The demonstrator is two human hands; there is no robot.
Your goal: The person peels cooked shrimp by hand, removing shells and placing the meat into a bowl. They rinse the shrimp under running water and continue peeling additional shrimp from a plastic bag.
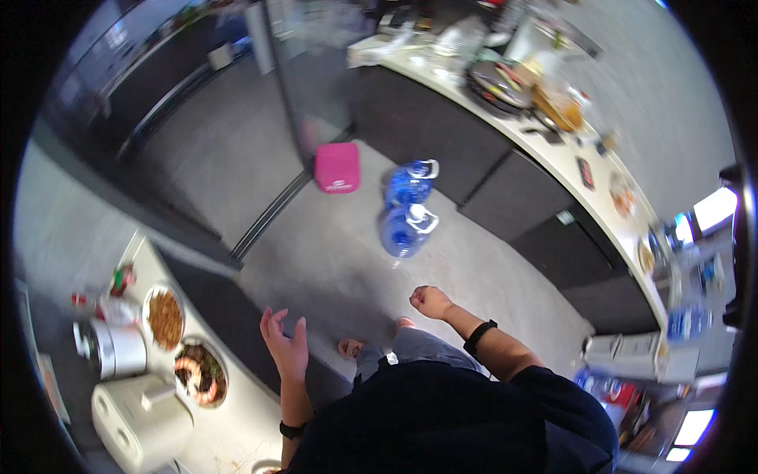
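My left hand is raised with its fingers apart and nothing in it. It is beside the edge of a pale counter on the left. On that counter are a plate of shrimp and dark greens and a dish of brown food. Curled into a fist, my right hand hangs over the grey floor, and nothing shows in it. Two clear blue water jugs with white handles, a nearer one and a farther one, stand on the floor ahead.
A pink rounded object bearing writing lies by the sliding-door track. Along the right runs a long counter with a dark pan of items. A white appliance and a metal canister occupy the left counter.
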